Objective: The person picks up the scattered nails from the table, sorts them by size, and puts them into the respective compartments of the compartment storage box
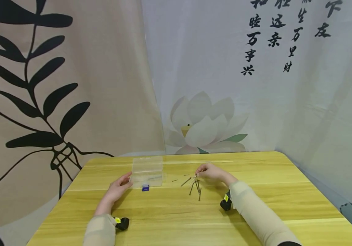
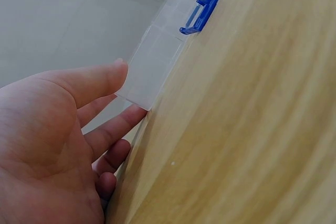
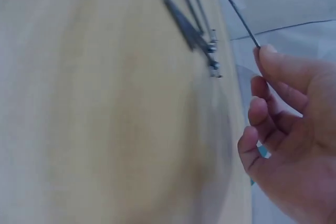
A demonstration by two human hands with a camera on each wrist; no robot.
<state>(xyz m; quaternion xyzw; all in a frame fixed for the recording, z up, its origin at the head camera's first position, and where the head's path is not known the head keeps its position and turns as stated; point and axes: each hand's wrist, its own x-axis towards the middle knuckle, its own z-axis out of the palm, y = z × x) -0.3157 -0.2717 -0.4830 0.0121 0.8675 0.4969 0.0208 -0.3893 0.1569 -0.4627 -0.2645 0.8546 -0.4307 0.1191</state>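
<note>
A clear plastic box [image 1: 139,182] with a blue latch [image 2: 202,17] sits on the table, its lid [image 1: 147,164] folded back. My left hand [image 1: 120,187] holds the box's left end; in the left wrist view the thumb lies at the rim and the fingers are by the end wall. My right hand [image 1: 211,171] pinches a thin dark nail [image 3: 237,11] between thumb and fingertips, the nail's free end angled up and away in the right wrist view. Beneath and beside this hand lie several loose nails [image 3: 189,30], some crossing each other.
Smaller nails [image 1: 174,180] lie between the box and the pile. A slender dark piece [image 1: 155,177] shows inside the box. The wooden table [image 1: 176,218] extends toward me, and a printed curtain [image 1: 117,85] hangs behind its far edge.
</note>
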